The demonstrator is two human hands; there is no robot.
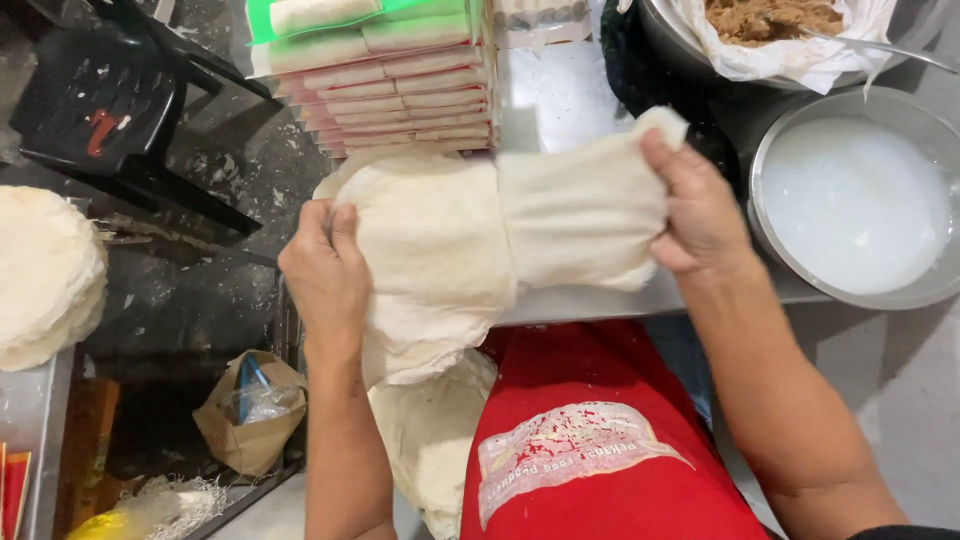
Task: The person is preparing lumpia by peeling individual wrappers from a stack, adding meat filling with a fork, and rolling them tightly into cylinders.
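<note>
We work at a shiny steel tabletop (560, 95) set over a dark, stained concrete floor (190, 290). A black plastic chair (110, 110) stands at 10 o'clock. At 12 o'clock sits one tall stack of flat wrapped packs (390, 90), green on top and pink below. We count two round metal bowls: one at 1 o'clock lined with white plastic and holding brown filling (775, 20), one at 3 o'clock holding white liquid (855, 200). One pile of pale round wrappers (45, 275) lies at 9 o'clock, and one brown paper bag (250, 410) at 7 o'clock. At centre, our left hand (325, 270) pinches the left edge of a thin, off-white pastry sheet (480, 240); our right hand (700, 215) grips its right end, fingers closed. The sheet hangs stretched between both hands, above a red apron (600, 440).
</note>
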